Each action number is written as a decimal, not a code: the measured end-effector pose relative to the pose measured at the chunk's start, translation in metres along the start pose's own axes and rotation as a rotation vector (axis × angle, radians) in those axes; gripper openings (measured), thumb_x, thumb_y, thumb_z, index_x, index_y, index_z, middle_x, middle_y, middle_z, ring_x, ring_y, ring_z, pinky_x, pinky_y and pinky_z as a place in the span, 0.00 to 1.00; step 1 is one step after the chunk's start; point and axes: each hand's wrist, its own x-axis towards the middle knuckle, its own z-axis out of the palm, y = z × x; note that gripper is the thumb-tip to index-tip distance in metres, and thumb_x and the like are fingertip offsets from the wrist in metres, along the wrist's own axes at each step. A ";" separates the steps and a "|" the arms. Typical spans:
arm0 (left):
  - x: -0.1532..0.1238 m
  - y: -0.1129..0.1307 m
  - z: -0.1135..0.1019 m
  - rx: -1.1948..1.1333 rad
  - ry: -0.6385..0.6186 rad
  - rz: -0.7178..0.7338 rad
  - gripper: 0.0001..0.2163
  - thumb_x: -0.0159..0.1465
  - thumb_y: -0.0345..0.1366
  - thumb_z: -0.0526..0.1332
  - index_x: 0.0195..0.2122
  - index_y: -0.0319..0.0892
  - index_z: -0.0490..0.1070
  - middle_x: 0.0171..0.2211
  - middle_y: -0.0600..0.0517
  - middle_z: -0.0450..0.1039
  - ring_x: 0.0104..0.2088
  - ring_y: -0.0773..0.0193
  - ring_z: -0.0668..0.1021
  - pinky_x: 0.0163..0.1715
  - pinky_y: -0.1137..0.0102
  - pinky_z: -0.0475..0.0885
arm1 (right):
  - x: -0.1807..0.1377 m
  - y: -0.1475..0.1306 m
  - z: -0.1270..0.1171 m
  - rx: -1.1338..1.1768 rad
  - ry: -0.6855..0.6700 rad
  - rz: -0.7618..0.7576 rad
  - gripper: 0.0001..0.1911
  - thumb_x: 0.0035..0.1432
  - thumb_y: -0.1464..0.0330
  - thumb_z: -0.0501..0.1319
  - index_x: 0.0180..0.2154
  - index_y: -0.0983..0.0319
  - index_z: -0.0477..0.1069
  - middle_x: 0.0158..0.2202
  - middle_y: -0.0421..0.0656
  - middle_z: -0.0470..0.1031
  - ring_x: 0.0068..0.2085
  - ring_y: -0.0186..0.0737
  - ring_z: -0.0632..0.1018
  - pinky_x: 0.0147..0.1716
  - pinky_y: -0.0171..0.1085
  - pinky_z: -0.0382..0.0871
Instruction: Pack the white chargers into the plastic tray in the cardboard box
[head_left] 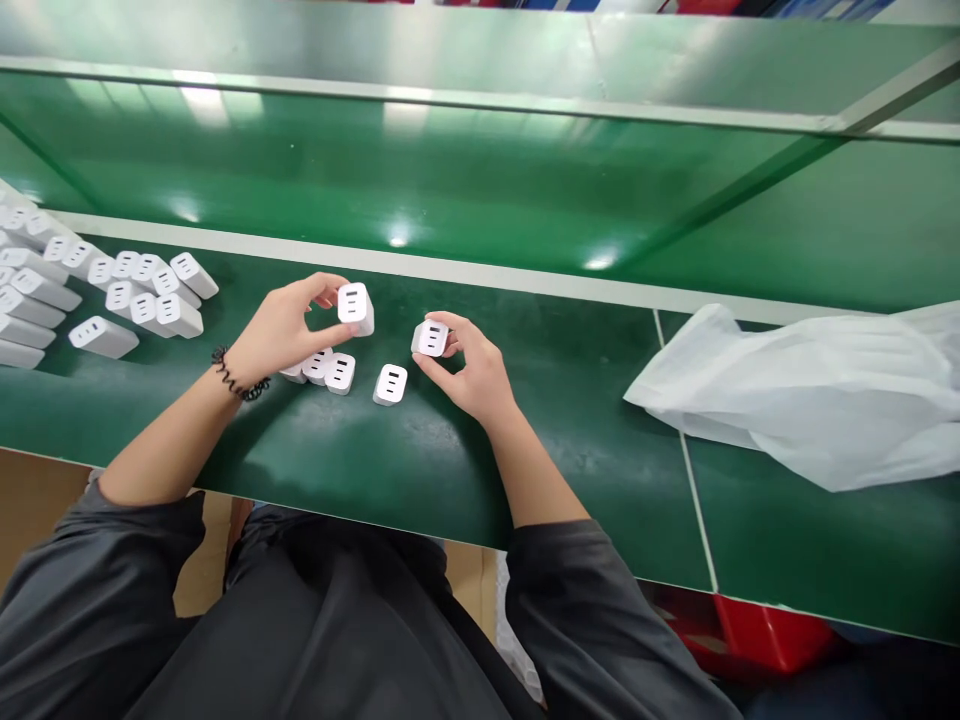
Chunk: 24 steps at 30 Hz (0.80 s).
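My left hand (pixel 281 325) grips a white USB charger (pixel 355 308) between thumb and fingers, its port face turned toward me. A second USB charger (pixel 430 338) is pinched in my right hand (pixel 472 370), a little to the right, also showing its ports. Below and between the hands, a single charger (pixel 391 384) stands on the green bench. Several more chargers (pixel 340 373) sit close together under my left wrist, partly hidden by it. A black coiled band (pixel 238 378) is around my left wrist.
At the left of the green bench (pixel 420 470) stand many white chargers (pixel 154 290) in loose groups. A translucent white bag (pixel 810 390) lies on the right. A green panel with a pale frame (pixel 450 265) rises behind. Below the bench's right edge is a red bin (pixel 772 635).
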 end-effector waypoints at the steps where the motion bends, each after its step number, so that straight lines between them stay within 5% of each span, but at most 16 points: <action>1: 0.008 -0.007 -0.001 0.011 -0.011 -0.029 0.21 0.60 0.47 0.66 0.52 0.44 0.71 0.46 0.49 0.78 0.46 0.58 0.78 0.49 0.63 0.72 | 0.001 0.001 0.002 -0.007 0.016 -0.010 0.22 0.60 0.64 0.64 0.56 0.56 0.67 0.50 0.46 0.76 0.36 0.40 0.77 0.36 0.42 0.77; 6: 0.037 -0.040 0.008 0.000 -0.093 -0.226 0.25 0.57 0.43 0.69 0.54 0.43 0.70 0.41 0.50 0.78 0.43 0.58 0.78 0.46 0.64 0.72 | 0.005 0.012 0.017 0.008 0.024 0.013 0.26 0.62 0.63 0.62 0.62 0.55 0.66 0.54 0.48 0.74 0.36 0.39 0.78 0.38 0.43 0.79; 11: 0.027 -0.051 0.010 -0.074 -0.101 -0.228 0.32 0.63 0.51 0.62 0.64 0.41 0.60 0.46 0.46 0.77 0.45 0.58 0.77 0.47 0.63 0.72 | 0.003 0.022 0.022 0.034 -0.035 -0.019 0.34 0.64 0.64 0.60 0.69 0.53 0.55 0.63 0.51 0.67 0.44 0.43 0.81 0.47 0.48 0.79; 15: 0.001 -0.064 -0.008 -0.198 -0.234 -0.063 0.35 0.63 0.56 0.58 0.65 0.40 0.58 0.55 0.41 0.72 0.54 0.54 0.75 0.52 0.59 0.71 | 0.001 0.019 0.021 0.092 -0.088 -0.094 0.31 0.67 0.65 0.57 0.69 0.54 0.54 0.67 0.54 0.61 0.52 0.48 0.80 0.56 0.53 0.74; 19: -0.019 -0.071 -0.024 -0.159 -0.500 0.136 0.42 0.56 0.54 0.69 0.67 0.46 0.56 0.63 0.41 0.65 0.61 0.50 0.70 0.59 0.58 0.66 | 0.001 0.016 0.020 0.104 -0.103 -0.119 0.29 0.69 0.67 0.54 0.69 0.53 0.54 0.66 0.53 0.62 0.54 0.49 0.79 0.57 0.55 0.73; 24: -0.021 -0.068 -0.020 0.005 -0.553 0.225 0.38 0.57 0.51 0.70 0.64 0.42 0.60 0.59 0.41 0.68 0.58 0.49 0.70 0.58 0.60 0.65 | -0.002 0.009 0.016 0.123 -0.017 -0.083 0.29 0.69 0.68 0.53 0.69 0.49 0.53 0.56 0.50 0.69 0.48 0.44 0.80 0.49 0.52 0.79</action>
